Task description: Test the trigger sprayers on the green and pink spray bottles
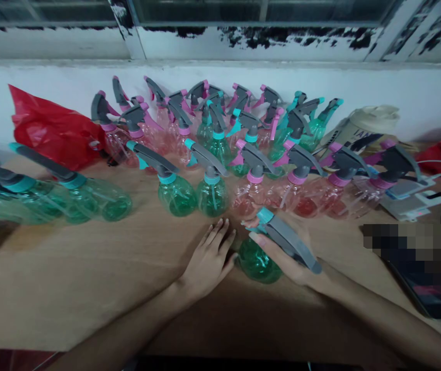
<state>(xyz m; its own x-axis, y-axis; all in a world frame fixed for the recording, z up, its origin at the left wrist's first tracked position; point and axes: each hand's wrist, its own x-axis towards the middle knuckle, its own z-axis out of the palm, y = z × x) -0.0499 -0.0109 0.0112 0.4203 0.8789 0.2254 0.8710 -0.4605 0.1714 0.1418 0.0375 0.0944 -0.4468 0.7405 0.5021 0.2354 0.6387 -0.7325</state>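
My right hand (282, 257) is wrapped round the neck and trigger of a green spray bottle (261, 263) with a grey and turquoise head. That bottle stands near the front middle of the table (69, 293). To its left, my left hand (208, 255) lies flat on the wood, fingers stretched out, the thumb close to the bottle's side. Just beyond my hands stands a row of spray bottles: two green ones (176, 193) on the left and several pink ones (249, 198) on the right. Part of the held bottle's neck is hidden by my fingers.
Many more pink and green spray bottles crowd the back. At left stand further green bottles (116, 201) before a red plastic bag (50, 131). On the right are a beige bag (371, 123), a white device with cables (413, 203) and a dark, partly pixelated phone-like object (417, 283).
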